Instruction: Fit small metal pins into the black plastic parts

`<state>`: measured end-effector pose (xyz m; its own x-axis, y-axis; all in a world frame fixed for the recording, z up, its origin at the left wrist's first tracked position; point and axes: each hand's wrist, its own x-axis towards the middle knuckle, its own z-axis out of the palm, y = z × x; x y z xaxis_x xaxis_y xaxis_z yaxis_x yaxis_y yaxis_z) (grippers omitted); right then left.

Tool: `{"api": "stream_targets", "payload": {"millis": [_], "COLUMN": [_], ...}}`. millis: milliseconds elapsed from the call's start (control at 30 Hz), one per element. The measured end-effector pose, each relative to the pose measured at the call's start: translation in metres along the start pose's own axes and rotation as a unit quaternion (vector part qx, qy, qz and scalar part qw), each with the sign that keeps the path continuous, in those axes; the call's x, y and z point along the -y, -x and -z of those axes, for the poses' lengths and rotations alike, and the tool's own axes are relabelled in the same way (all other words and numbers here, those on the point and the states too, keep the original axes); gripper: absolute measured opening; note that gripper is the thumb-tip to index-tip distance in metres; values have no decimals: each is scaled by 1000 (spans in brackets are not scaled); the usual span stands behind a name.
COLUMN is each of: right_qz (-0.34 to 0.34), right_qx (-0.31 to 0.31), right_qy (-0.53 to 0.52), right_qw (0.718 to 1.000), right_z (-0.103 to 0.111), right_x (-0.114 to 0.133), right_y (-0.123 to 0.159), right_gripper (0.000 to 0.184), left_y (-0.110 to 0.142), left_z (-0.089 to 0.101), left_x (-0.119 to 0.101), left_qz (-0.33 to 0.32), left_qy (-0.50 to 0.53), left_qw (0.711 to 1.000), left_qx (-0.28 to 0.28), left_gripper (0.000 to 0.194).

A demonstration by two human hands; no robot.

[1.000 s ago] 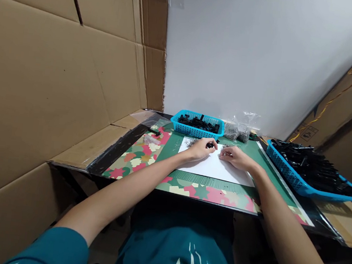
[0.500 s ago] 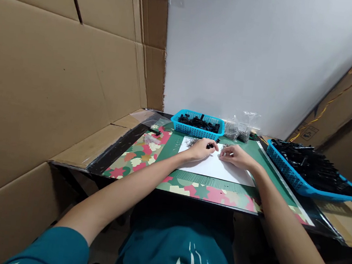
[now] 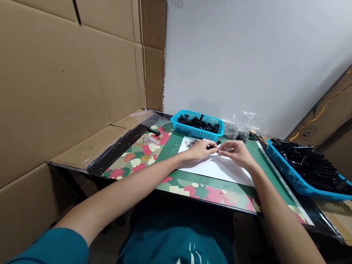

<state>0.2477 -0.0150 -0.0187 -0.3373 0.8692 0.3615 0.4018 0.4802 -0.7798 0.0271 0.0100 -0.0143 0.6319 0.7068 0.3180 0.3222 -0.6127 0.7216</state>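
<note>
Over a white sheet (image 3: 213,165) on the table, my left hand (image 3: 202,149) is closed around a small black plastic part (image 3: 213,147), mostly hidden by the fingers. My right hand (image 3: 236,152) is pinched, its fingertips meeting the left hand's at the black part. Whatever lies between the right fingertips is too small to make out. Small silvery metal pieces (image 3: 190,142) are heaped on the sheet's far edge, just beyond my left hand.
A blue basket (image 3: 197,132) of black parts stands at the back. Another blue basket (image 3: 301,185), piled high, sits at the right. Clear bags (image 3: 242,133) of small pieces lean by the wall. Cardboard (image 3: 58,70) walls the left side. A loose black piece (image 3: 154,132) lies back left.
My right hand has moved up and left from the sheet, bringing its fingertips to the black part. My left hand has stayed nearly in place, holding that part.
</note>
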Motion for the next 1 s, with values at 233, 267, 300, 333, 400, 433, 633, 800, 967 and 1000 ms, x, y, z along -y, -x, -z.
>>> {"api": "stream_targets", "payload": {"millis": [233,267,300,333,400,433,633,800,967,1000], "right_qz": [-19,-17,-12,-7,1,1,-34,-50,-58,-56], "right_qx": [-48,-49,-49,-49,-47,-41,3,-18,-120,-137], "right_qy": [-4,-1,4,10,21,26,51,31,21,25], "right_qw": [999,999,999,999,999,999,998,998,991,989], "right_z": [-1,-1,-1,-1,0,1,2,-2,0,1], "right_x": [0,1,2,3,5,6,7,7,7,7], "right_y": [0,0,0,0,1,1,3,3,5,5], "right_gripper": [50,51,51,51,49,48,43,42,41,39], "left_y": [2,2,2,2,1,1,2,3,5,5], "left_z": [1,1,1,1,0,0,-4,-4,-1,0], "left_x": [0,0,1,2,2,2,1,1,1,1], "left_qz": [-24,-30,-32,-30,-18,-10,7,8,-3,11], "left_qy": [12,11,10,8,6,7,13,-2,18,26], "left_qw": [999,999,999,999,1000,1000,999,1000,1000,999], "left_qx": [20,23,22,18,-2,-15,-31,-17,11,17], "left_gripper": [32,32,31,29,26,25,22,22,32,39]}}
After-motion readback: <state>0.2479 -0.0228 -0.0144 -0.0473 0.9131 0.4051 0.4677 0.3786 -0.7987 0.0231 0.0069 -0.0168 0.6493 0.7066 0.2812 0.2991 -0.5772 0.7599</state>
